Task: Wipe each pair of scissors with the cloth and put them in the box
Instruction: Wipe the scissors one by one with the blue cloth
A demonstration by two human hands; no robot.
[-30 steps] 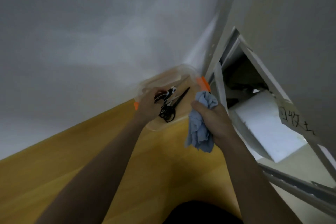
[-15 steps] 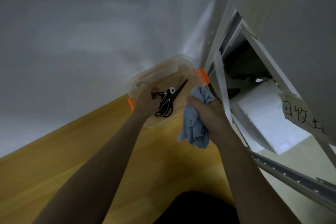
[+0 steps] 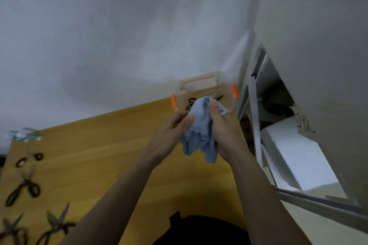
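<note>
Unwiped scissors lie in a loose column along the left edge of the wooden desk (image 3: 111, 151), at about eight o'clock from the person's hands and well apart from them: a small dark-handled pair (image 3: 29, 159) farthest up, a larger pair (image 3: 24, 188) below it with its long axis running roughly from seven to one o'clock, blades pointing away from the person, then a pair (image 3: 56, 225) lying on much the same slant and another pair (image 3: 12, 230) cut off at the frame's lower corner. Motion blur hides finer detail. Toward the centre, the left hand (image 3: 173, 129) has its fingers curled onto the left side of the blue cloth (image 3: 200, 131), and the right hand (image 3: 223, 125) is clenched round the cloth's right side, thumb on top; both hold the bunched cloth between them just above the desk. Whether anything lies inside the folds cannot be told. Just beyond the hands, at twelve o'clock, the clear box (image 3: 203, 83) with orange latches sits against the wall with scissors in the box (image 3: 191, 103) partly hidden by the cloth. By the look of it, the next pair calls for a reach down and left, and the left hand is the nearer one. At the far right, white foam (image 3: 294, 155) lies below the desk edge.
</note>
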